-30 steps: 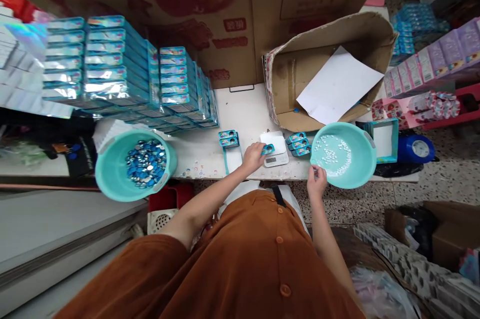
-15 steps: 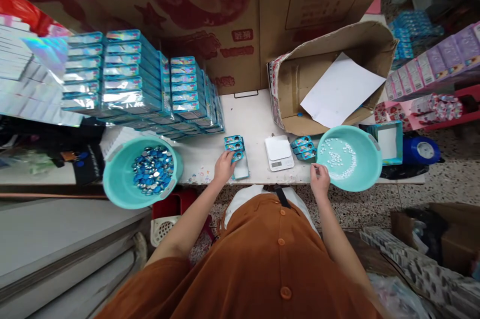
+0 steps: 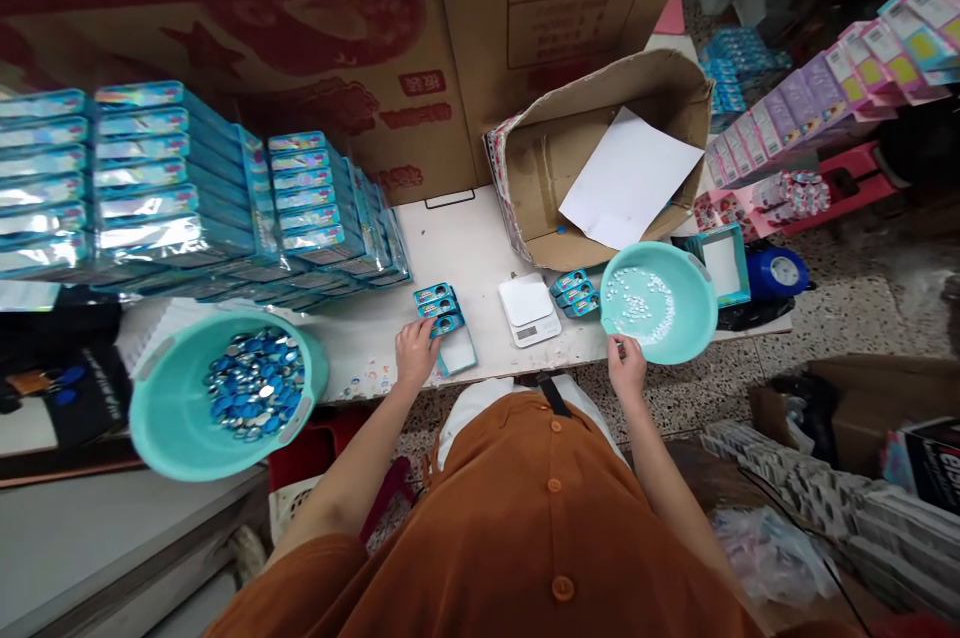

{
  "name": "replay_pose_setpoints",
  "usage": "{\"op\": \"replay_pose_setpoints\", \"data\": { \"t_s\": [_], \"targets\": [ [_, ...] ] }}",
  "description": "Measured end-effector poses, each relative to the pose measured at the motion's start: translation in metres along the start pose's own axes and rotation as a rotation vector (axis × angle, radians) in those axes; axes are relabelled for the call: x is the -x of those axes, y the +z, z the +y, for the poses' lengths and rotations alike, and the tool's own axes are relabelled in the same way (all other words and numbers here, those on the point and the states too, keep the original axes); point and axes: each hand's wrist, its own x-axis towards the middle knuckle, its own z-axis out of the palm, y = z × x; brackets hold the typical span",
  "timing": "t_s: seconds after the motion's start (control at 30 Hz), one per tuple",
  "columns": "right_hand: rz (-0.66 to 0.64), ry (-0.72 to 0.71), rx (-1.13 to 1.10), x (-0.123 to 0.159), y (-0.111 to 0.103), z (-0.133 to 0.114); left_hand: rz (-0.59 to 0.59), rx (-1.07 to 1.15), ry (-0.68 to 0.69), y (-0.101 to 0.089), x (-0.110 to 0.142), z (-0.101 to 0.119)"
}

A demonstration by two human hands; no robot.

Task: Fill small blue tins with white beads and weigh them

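Observation:
My left hand (image 3: 417, 352) has its fingers closed at the nearest of a short row of small blue boxes (image 3: 436, 296) with dark round windows. These sit at the back of a shallow blue tray (image 3: 457, 352) with a white inside. Over the front left rim of a turquoise basin (image 3: 699, 326) is my right hand (image 3: 628, 368), its fingers curled together; what they hold, if anything, is hidden. Small white pieces (image 3: 637, 306) lie scattered in that basin. Between the hands stands a white digital scale (image 3: 529, 309), with more small blue boxes (image 3: 576, 292) to its right.
A second turquoise basin (image 3: 161, 418) at left holds blue and silver gems (image 3: 256, 384). Wrapped blue boxes (image 3: 176, 178) are stacked behind it. An open cardboard box (image 3: 536, 168) with a white sheet stands at the back, before large cartons (image 3: 337, 108). An open blue box (image 3: 724, 263) is at right.
The camera view has turned, so the table's things appear further left. My right hand has gone from beside the right basin to over its front rim. My left hand stays at the small blue boxes.

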Motion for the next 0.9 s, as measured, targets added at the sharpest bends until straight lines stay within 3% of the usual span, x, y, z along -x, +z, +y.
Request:
{"op": "replay_pose_setpoints", "data": {
  "t_s": [0.17,0.4,0.67,0.77,0.9],
  "targets": [
    [-0.028,-0.006,0.004,-0.002,-0.005,0.009,0.047,-0.099,-0.049,0.002,-0.009,0.007],
    [-0.065,-0.014,-0.026,-0.007,-0.015,0.028,-0.103,-0.146,0.040,0.009,-0.022,0.028],
    [-0.142,-0.073,-0.021,-0.031,-0.032,0.054,-0.099,-0.194,-0.050,0.005,-0.024,0.044],
    [-0.153,-0.086,-0.012,-0.040,-0.040,0.066,-0.003,-0.165,-0.047,0.011,-0.016,0.075],
    [-0.186,-0.076,0.004,-0.046,-0.052,0.082,0.028,0.043,0.105,0.045,-0.002,0.159]
  ]
}}
